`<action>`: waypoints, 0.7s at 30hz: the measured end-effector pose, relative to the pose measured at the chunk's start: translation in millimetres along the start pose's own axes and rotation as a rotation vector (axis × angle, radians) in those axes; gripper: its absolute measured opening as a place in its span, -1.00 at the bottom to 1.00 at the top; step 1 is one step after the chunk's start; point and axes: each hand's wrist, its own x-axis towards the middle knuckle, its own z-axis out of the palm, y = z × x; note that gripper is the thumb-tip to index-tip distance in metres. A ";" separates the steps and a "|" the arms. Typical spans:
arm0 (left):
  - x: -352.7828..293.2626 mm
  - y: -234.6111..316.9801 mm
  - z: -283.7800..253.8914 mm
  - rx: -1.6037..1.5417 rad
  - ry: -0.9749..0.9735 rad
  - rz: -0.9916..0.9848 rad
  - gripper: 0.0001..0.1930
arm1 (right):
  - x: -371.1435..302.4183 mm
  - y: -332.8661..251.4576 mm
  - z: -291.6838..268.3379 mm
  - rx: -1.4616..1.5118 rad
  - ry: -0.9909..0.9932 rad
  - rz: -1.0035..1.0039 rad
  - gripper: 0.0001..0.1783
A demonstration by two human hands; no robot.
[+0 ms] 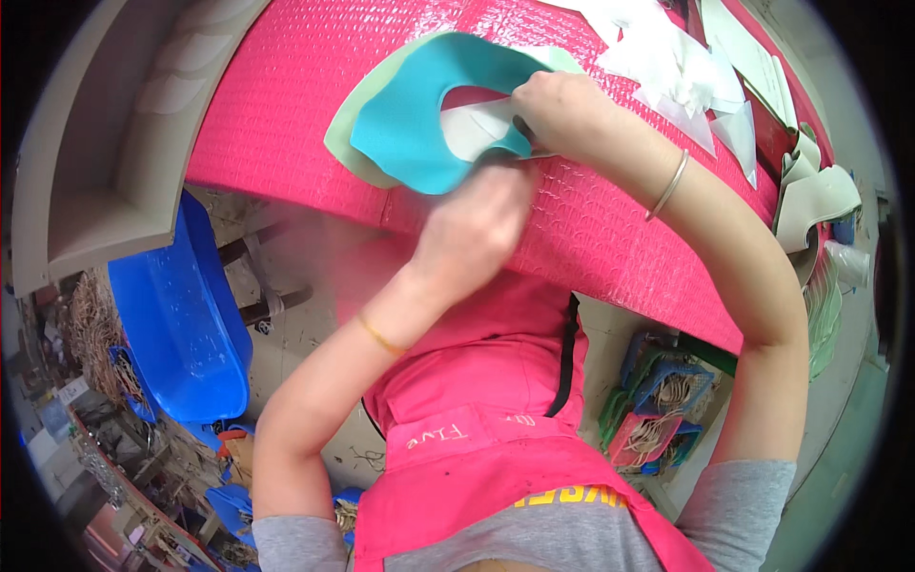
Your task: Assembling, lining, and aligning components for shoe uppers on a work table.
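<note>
A turquoise curved sheet piece (pixel 405 124), shaped like a shoe upper with an open middle, lies at the near part of the pink-covered table. Under it shows a pale green piece (pixel 348 143) of similar curve, and a whitish surface (pixel 472 129) fills part of the opening. My right hand (pixel 562 110) is closed, its fingers pinching the turquoise piece at its right end. Blurred by motion, my left hand (pixel 477 224) is curled at the piece's lower end, near the table edge. Its fingertips are mostly hidden.
White sheets and clear plastic (pixel 667 62) lie at the far right of the table (pixel 286 105). A grey open bin (pixel 105 210) stands left, above a blue tub (pixel 186 334). Coloured baskets (pixel 658 410) sit below the table at right. Rolled pale material (pixel 815 205) hangs at the right edge.
</note>
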 end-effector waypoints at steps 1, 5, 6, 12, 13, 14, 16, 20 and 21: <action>-2.1 1.8 5.5 0.004 -0.069 -0.225 -0.62 | -1.3 3.4 -1.4 0.043 0.008 -0.043 -0.80; -1.0 4.6 6.5 -0.026 -0.109 -0.247 -0.62 | -2.6 12.0 1.5 0.036 0.038 -0.137 -0.80; 2.2 4.0 3.9 -0.030 -0.112 -0.247 -0.62 | -0.1 14.0 0.8 0.012 0.042 -0.168 -0.79; 7.7 1.5 16.2 -0.004 -0.052 -0.158 -0.62 | 8.3 16.6 -0.9 -0.049 -0.087 -0.220 -0.80; 6.9 1.0 16.4 -0.046 -0.047 -0.180 -0.65 | 8.5 17.0 -1.4 -0.016 -0.119 -0.196 -0.81; 6.6 0.8 16.9 -0.088 -0.042 -0.201 -0.67 | 9.0 17.1 -0.5 -0.015 -0.124 -0.196 -0.81; 12.3 3.3 14.9 -0.049 -0.079 -0.201 -0.68 | 9.3 16.8 -1.2 -0.034 -0.074 -0.256 -0.81; 11.4 7.4 29.3 -0.038 0.022 -0.149 -0.74 | 9.4 25.7 -12.6 0.060 -0.184 -0.255 -0.82; 12.3 7.8 27.7 -0.045 0.021 -0.147 -0.74 | 10.0 26.7 -12.9 0.087 -0.223 -0.228 -0.82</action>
